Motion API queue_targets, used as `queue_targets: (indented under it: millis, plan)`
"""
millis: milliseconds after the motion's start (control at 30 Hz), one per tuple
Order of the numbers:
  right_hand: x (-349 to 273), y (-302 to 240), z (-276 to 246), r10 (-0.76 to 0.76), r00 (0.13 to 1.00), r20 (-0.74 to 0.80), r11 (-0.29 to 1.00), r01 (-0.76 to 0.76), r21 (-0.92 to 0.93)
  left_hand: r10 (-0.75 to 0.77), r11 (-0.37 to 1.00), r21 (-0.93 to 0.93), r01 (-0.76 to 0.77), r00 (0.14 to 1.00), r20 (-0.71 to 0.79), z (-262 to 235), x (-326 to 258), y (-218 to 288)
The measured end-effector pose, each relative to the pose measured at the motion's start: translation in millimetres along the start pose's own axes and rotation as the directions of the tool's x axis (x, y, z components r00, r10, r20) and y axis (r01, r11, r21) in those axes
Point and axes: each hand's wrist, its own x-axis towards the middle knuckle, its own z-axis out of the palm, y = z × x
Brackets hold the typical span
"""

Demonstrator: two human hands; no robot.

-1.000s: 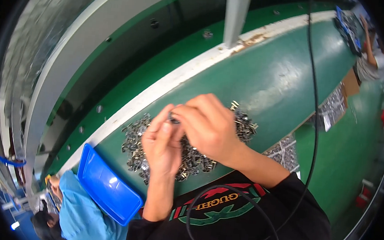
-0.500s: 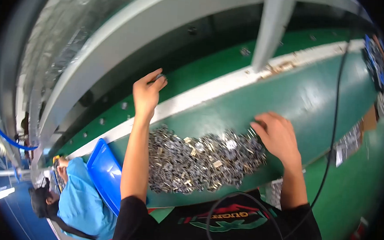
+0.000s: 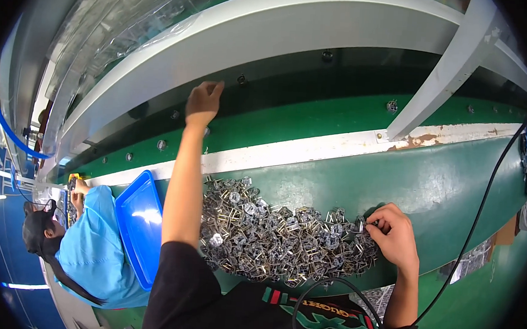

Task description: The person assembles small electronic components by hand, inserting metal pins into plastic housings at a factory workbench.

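View from above a green bench [image 3: 455,182] crossed by a white strip [image 3: 312,152]. The left hand [image 3: 203,102] is stretched far forward over the strip to the dark band at the back of the bench, its fingers bent together at the tip; whether they pinch anything cannot be told. The right hand [image 3: 394,233] rests at the right end of a heap of small metal parts [image 3: 271,237], fingers curled and thumb meeting the fingertips on a part at the edge of the heap. The heap lies on the near half of the bench, between the two forearms, just on the near side of the white strip. A blue tray [image 3: 139,223] lies just left of the left arm, beside the heap. Further left sits another person in a light blue top [image 3: 89,250]. A grey slanted post [image 3: 444,73] rises from the white strip at right. A black cable [image 3: 484,202] curves down the right side.
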Motion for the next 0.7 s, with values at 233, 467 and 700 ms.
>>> queue_targets:
  millis: [233,467,700]
  plan:
    - [-2.3,8.0,0.2,-0.184,0.982,-0.053,0.979,0.178,-0.097,0.15,0.954,0.217,-0.206,0.957,0.246,-55.6,-87.9,-43.2]
    - [-5.8,12.3,-7.3,-0.342,0.9,-0.271,0.922,0.265,-0.283,0.1,0.887,-0.454,-0.084,0.995,0.012,-78.7,-155.8,13.8]
    - [-20.3,-82.8,56.8,-0.612,0.728,-0.309,0.757,0.652,0.035,0.279,0.816,-0.533,-0.224,0.96,0.025,-113.5,-245.3,92.7]
